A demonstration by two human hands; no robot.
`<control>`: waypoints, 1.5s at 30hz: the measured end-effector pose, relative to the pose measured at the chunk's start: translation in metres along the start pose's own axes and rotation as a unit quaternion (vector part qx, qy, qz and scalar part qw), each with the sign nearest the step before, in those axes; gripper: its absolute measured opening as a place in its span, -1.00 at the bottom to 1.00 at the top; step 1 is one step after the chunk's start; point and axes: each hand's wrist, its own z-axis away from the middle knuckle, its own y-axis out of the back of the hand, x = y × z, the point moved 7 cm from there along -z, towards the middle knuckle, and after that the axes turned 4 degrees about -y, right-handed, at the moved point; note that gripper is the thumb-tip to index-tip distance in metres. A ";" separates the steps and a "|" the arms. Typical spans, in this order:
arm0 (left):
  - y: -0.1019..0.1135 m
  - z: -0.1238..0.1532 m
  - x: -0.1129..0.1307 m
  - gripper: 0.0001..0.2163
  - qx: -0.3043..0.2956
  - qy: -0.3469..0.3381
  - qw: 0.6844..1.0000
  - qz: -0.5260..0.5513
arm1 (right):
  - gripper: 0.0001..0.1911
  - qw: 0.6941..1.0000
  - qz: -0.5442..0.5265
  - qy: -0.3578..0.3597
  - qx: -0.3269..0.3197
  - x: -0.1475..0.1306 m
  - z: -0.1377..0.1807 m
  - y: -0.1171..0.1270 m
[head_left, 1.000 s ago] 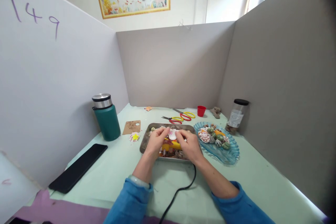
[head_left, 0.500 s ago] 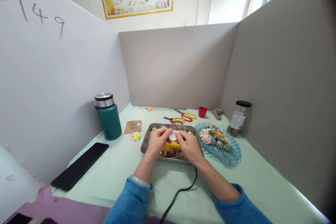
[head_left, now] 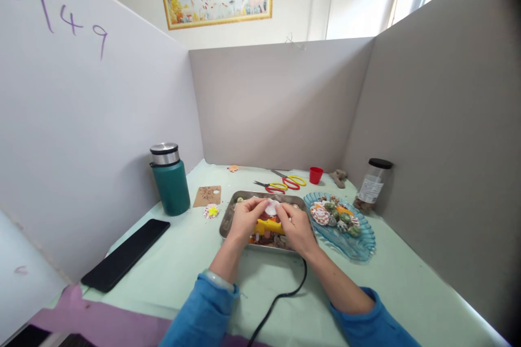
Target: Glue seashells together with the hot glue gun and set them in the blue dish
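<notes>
Over a metal tray (head_left: 223, 226), both hands pinch a small white rounded piece (head_left: 272, 207), perhaps a shell; its exact kind is too small to tell. My left hand (head_left: 246, 219) grips its left edge between thumb and fingertips. On the opposite edge, my right hand (head_left: 296, 226) is closed in the same way. Beneath the fingers lies a yellow tool (head_left: 268, 226) that looks like a hot glue gun, partly covered by my right hand. Shells and small orange pieces fill the tray around it. A black cord (head_left: 280, 296) runs from the tray's front edge toward me.
Right of the tray is a blue glass dish (head_left: 361, 252) of shells, with a black-lidded jar (head_left: 372, 187) behind. Scissors (head_left: 277, 186) and a red cup (head_left: 316, 175) stand farther back. Leftward are a green bottle (head_left: 171, 187), black phone-like slab (head_left: 126, 255) and brown card (head_left: 207, 196). Panels enclose the table.
The camera view has shifted slightly, so everything sits a little farther right. Both hands keep hold of the white piece, which appears tilted a bit differently between the fingertips.
</notes>
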 end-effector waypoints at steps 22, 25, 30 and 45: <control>-0.001 0.000 -0.001 -0.69 0.009 0.007 1.000 0.015 | -0.59 1.000 -0.006 0.014 -0.017 0.000 -0.001 -0.005; -0.002 0.000 0.000 -0.68 0.008 0.004 1.000 0.025 | -0.59 1.000 -0.017 0.007 -0.017 0.001 -0.001 -0.005; 0.003 0.001 0.004 -0.74 0.037 -0.033 0.999 0.000 | -0.62 1.000 -0.014 0.020 -0.018 0.003 -0.001 -0.008; -0.005 0.007 0.027 -0.81 -0.030 -0.125 0.992 -0.014 | -0.76 0.974 0.134 0.138 0.124 -0.010 0.007 0.017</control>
